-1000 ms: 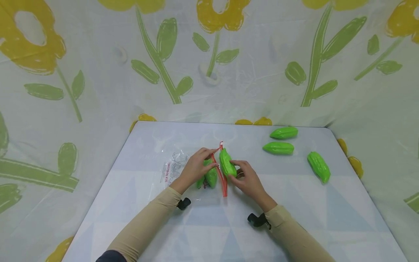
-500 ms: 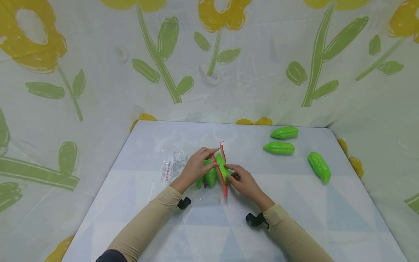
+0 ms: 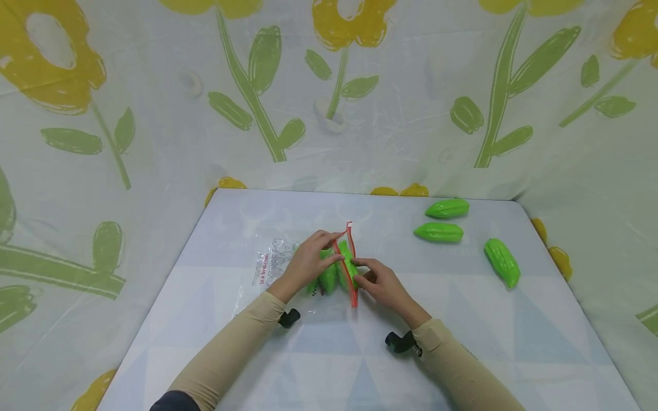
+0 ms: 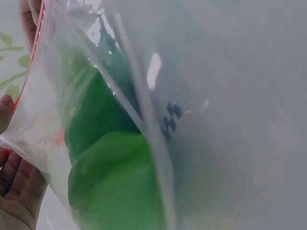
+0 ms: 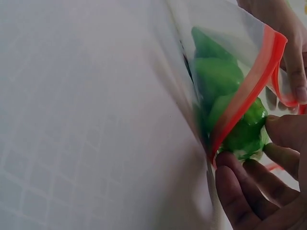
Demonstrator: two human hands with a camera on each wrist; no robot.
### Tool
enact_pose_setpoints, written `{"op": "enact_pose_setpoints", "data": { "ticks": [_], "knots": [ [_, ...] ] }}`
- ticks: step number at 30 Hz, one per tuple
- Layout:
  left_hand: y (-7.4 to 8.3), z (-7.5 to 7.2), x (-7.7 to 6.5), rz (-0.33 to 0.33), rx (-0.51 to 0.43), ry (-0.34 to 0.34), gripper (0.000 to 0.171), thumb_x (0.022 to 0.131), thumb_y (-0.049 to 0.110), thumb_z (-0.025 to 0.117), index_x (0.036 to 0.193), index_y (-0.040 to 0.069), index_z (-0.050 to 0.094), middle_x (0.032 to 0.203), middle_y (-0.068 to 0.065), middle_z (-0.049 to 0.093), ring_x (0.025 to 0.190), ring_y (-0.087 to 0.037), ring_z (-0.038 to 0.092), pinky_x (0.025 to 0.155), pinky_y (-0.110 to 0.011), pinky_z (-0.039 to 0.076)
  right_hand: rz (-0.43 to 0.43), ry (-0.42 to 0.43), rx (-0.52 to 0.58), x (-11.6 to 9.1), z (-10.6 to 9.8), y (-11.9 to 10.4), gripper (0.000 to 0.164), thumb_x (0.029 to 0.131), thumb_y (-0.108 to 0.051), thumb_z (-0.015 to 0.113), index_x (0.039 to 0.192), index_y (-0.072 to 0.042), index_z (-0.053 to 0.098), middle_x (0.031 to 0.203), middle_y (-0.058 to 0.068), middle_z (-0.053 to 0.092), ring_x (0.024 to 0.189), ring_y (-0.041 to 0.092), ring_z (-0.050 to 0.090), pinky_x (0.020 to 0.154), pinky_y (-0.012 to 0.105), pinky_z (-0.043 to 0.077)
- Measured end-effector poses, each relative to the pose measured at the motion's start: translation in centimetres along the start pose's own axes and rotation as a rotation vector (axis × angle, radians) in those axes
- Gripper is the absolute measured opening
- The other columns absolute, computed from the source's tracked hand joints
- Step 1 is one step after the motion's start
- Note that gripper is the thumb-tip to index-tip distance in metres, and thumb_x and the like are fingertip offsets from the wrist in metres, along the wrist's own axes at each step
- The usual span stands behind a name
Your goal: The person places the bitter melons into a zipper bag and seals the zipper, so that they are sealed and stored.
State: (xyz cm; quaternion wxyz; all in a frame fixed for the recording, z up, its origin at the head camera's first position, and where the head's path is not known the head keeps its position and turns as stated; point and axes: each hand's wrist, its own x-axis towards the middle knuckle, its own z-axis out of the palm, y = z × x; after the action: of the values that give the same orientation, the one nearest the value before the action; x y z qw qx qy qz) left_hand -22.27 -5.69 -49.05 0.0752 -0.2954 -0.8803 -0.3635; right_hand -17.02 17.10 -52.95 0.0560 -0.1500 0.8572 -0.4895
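Observation:
A clear zip bag (image 3: 264, 269) with red zip edges lies on the table, its mouth toward the right. My left hand (image 3: 307, 264) pinches the upper red edge and keeps the mouth apart. Inside, green bitter melons (image 3: 328, 279) lie side by side, partly covered by the left hand. Another bitter melon (image 5: 252, 120) sits in the mouth, mostly within the bag. Thumb and fingers of my right hand (image 3: 382, 285) hold its outer end, right at the red edge. The left wrist view shows melons (image 4: 115, 182) blurred through the plastic.
Three loose melons rest at the right of the table: one at the back (image 3: 447, 208), one just before it (image 3: 438, 232), and one farther right (image 3: 502, 263). A flower-patterned curtain (image 3: 390, 137) hangs behind the table (image 3: 247, 371).
My right hand has moved slightly left, carrying the bitter melon from outside the red edge into the bag's mouth. The left hand has stayed at the edge.

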Motion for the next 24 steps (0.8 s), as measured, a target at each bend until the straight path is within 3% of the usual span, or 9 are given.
{"op": "enact_pose_setpoints", "data": {
  "ticks": [24],
  "knots": [
    [0.07,0.10,-0.09,0.000,-0.003,0.000,0.054,0.092,0.027,0.078,0.140,0.011,0.061,0.119,-0.004,0.063,0.105,-0.021,0.065,0.091,-0.037,0.057,0.024,0.018,-0.035,0.11,0.16,0.01,0.043,0.099,-0.018,0.069,0.141,-0.013,0.060,0.137,0.008,0.063,0.090,0.013,0.069,0.071,0.027,0.055]
  ]
}}
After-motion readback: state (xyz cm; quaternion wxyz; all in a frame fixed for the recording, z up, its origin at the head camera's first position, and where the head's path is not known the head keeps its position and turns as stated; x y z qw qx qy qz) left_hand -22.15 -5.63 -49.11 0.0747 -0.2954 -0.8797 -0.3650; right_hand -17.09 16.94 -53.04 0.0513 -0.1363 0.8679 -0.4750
